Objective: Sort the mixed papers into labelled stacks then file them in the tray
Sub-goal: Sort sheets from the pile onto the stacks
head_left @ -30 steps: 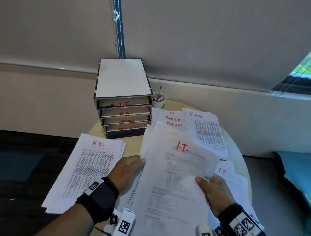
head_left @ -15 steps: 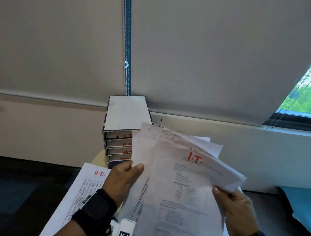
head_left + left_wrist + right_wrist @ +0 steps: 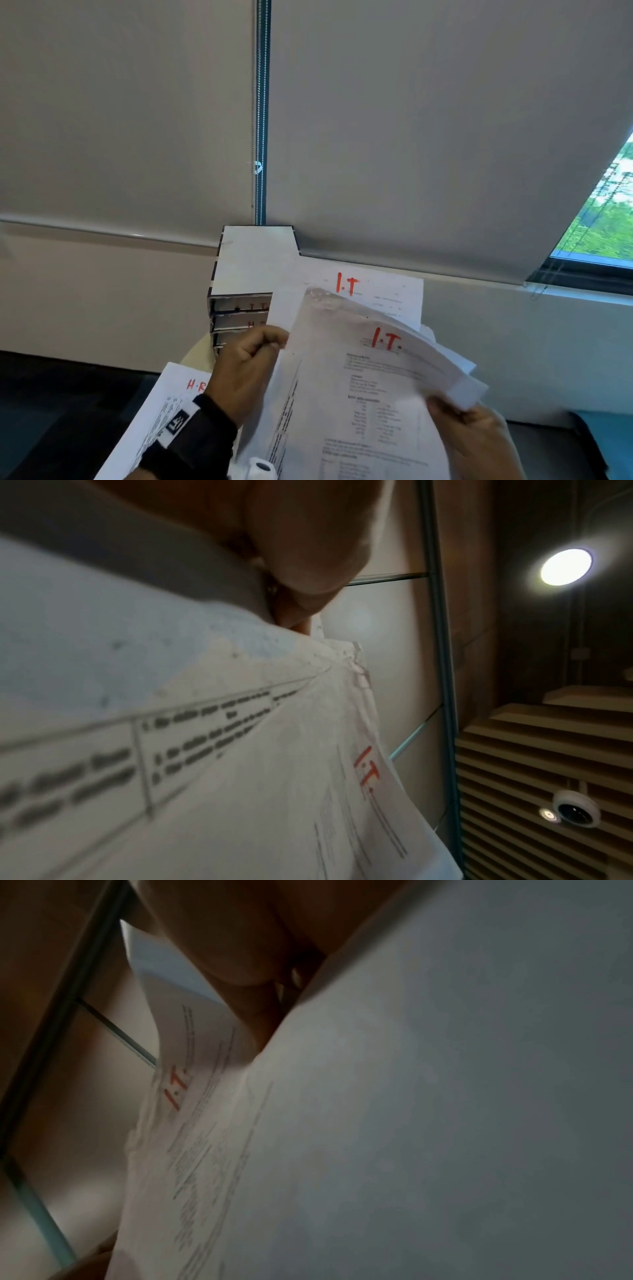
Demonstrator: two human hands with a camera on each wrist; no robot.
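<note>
A: What's different from a second ago?

B: The sheaf of white printed papers marked "I.T." in red (image 3: 370,383) has come up off the table; it now hides much of the stacked grey filing tray (image 3: 253,260).

A: And the hands?

B: The left hand (image 3: 246,370) has curled tighter on the left edge, the right hand (image 3: 469,431) pinches the right. A rear sheet has fanned upward.

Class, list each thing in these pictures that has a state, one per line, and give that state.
I.T. papers: lifted off the table, fanned, held at both sides.
Left hand: grips the papers' left edge.
Right hand: pinches the papers' right edge.
Filing tray: upright, partly hidden behind the papers.
H.R. stack: lying flat on the table, label up.
Roller blinds: drawn down.
</note>
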